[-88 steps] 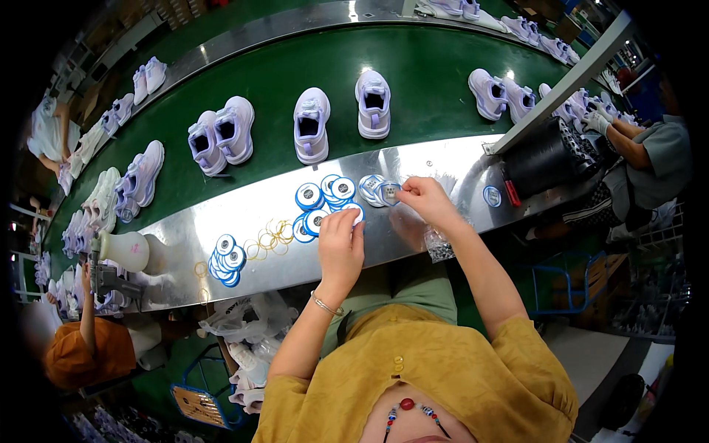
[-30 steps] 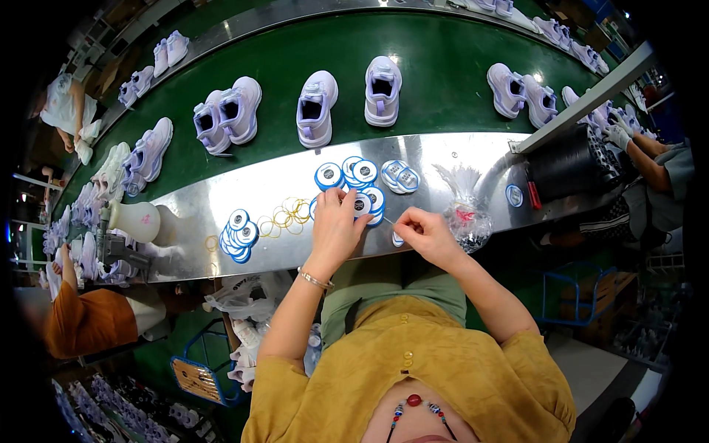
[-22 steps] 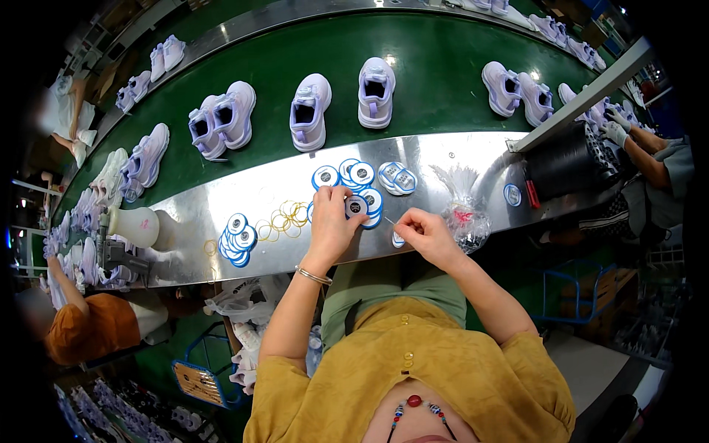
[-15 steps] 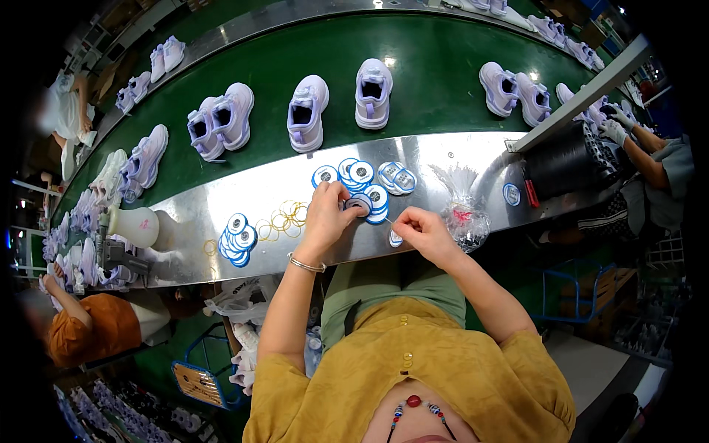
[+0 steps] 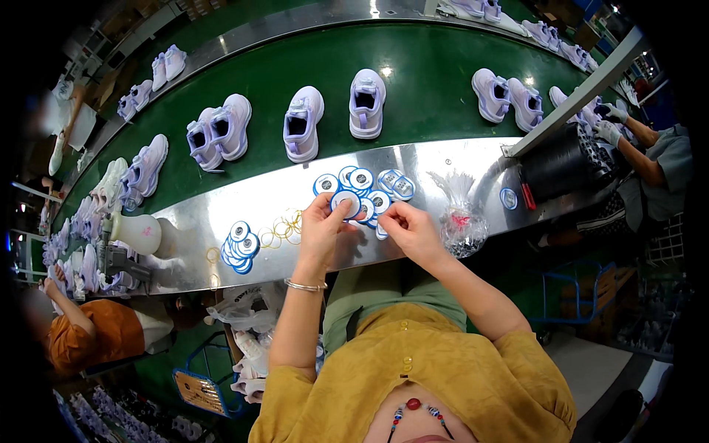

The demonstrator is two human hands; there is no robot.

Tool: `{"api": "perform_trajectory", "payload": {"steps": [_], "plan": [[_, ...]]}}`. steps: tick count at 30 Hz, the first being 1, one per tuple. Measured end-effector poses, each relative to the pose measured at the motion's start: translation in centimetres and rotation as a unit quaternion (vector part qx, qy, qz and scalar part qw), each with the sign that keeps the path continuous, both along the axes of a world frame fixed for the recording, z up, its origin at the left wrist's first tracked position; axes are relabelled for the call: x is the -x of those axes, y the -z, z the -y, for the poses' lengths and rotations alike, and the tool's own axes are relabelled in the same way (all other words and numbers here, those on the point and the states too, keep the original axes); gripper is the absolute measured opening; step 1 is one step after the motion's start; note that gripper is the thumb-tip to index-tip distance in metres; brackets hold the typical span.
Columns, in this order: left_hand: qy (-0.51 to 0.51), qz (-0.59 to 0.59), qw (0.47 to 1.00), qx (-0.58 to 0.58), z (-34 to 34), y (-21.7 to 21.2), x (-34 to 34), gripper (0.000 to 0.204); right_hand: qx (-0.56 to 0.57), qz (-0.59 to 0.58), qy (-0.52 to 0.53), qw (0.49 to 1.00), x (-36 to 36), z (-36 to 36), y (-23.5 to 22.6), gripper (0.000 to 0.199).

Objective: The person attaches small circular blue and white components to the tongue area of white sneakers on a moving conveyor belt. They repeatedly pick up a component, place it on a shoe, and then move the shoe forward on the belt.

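Note:
My left hand [image 5: 322, 230] pinches a round blue-and-white tag [image 5: 345, 199] above the steel shelf [image 5: 192, 221]. My right hand [image 5: 410, 229] is close beside it, fingers curled on the edge of another round tag [image 5: 381, 230]. Just beyond my fingers lies a spread of several round tags [image 5: 373, 184]. A second stack of such tags [image 5: 240, 246] sits to the left, next to loose yellow rubber bands [image 5: 283, 226]. A clear plastic bag [image 5: 461, 218] stands right of my right hand.
Lilac-and-white sneakers [image 5: 303, 122] ride the green conveyor belt [image 5: 421, 88] beyond the shelf. A white glue gun stand [image 5: 136, 233] sits at the left. A gloved co-worker [image 5: 650, 144] works at the right, another in orange [image 5: 88, 336] at lower left. A black spool [image 5: 565, 156] rests right.
My right hand moved left from near the plastic bag to meet my left hand. My left hand lifted one round tag off the spread.

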State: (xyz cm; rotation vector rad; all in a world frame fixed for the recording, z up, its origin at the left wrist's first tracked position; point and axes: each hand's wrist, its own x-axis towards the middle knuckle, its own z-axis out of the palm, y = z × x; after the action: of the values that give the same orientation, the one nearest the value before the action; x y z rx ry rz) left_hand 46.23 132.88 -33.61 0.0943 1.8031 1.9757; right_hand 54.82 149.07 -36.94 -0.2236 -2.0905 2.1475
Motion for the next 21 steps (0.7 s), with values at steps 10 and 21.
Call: {"api": "perform_trajectory", "payload": {"steps": [10, 21], "plan": [[-0.091, -0.032, 0.991, -0.090, -0.3, -0.7, -2.0, 0.012, -0.038, -0.050, 0.019, 0.998, 1.7, 1.7, -2.4, 0.019], [-0.083, -0.017, 0.975, -0.205, 1.1, -0.9, -2.0, 0.013, -0.024, -0.074, -0.009, 0.997, 4.1, 2.9, -2.1, 0.015]]}}
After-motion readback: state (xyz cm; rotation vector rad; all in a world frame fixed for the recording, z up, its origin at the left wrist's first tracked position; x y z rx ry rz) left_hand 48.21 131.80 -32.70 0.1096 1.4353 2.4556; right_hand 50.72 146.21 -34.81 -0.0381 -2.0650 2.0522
